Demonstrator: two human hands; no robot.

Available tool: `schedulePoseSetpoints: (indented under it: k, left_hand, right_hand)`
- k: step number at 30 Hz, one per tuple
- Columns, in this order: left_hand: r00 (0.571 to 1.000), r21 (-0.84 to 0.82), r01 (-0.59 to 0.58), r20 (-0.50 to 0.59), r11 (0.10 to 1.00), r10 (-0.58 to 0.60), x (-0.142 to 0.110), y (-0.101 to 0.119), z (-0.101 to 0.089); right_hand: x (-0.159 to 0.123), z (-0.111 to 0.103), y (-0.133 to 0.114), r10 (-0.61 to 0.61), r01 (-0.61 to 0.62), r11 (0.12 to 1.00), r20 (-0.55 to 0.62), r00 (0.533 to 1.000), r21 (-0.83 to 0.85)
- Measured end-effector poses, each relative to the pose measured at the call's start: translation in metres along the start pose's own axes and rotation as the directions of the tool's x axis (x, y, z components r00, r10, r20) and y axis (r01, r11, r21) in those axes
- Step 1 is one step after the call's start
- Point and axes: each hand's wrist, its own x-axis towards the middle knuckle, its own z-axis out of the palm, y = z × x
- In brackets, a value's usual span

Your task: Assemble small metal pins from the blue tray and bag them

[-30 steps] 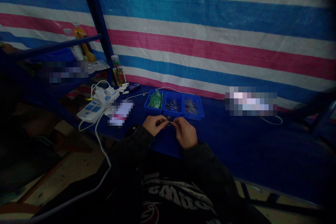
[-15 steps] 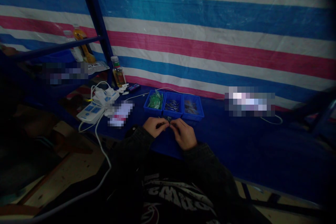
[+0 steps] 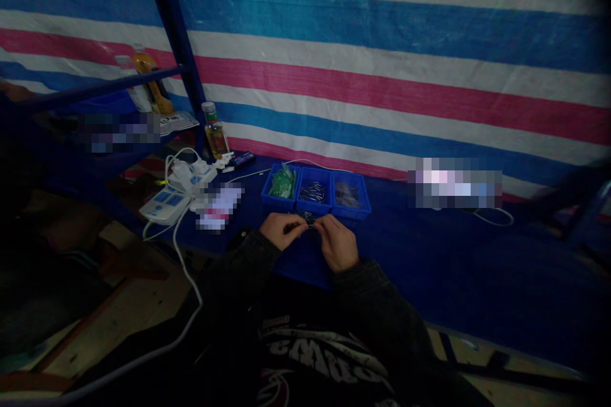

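Just below frame centre, the left hand (image 3: 282,231) and right hand (image 3: 338,243) are drawing slightly apart, suggesting ongoing handling, both pinching slender metal pins (image 3: 308,219) in front of the middle blue tray (image 3: 313,208).

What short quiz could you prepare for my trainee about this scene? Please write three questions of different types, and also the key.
1. Multiple choice: In the row of three blue trays, which one holds the green contents?
A) the left one
B) the middle one
C) the right one

2. True or false: The bottle nearest to the trays stands to their left.

3. Short answer: How are the left hand and the right hand placed?

Key:
1. A
2. True
3. Close together, fingertips on the near side of the middle tray, at some thin metal pieces; exactly what each hand grips is too small to tell.
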Motion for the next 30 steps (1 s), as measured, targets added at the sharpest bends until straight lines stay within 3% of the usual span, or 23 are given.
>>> schedulePoseSetpoints:
  k: [15, 30]
  left_hand:
    - [0.999, -0.015, 0.042, -0.031, 0.999, -0.042, -0.0001, 0.0043, -0.0036]
    - [0.999, 0.016, 0.009, 0.034, 1.0, -0.009, 0.0009, -0.0023, 0.0001]
  right_hand:
    - [0.0003, -0.0014, 0.0012, -0.02, 0.029, 0.993, -0.079, 0.997, 0.116]
    - [-0.0012, 0.0029, 0.0027, -0.045, 0.041, 0.996, 0.05, 0.998, 0.078]
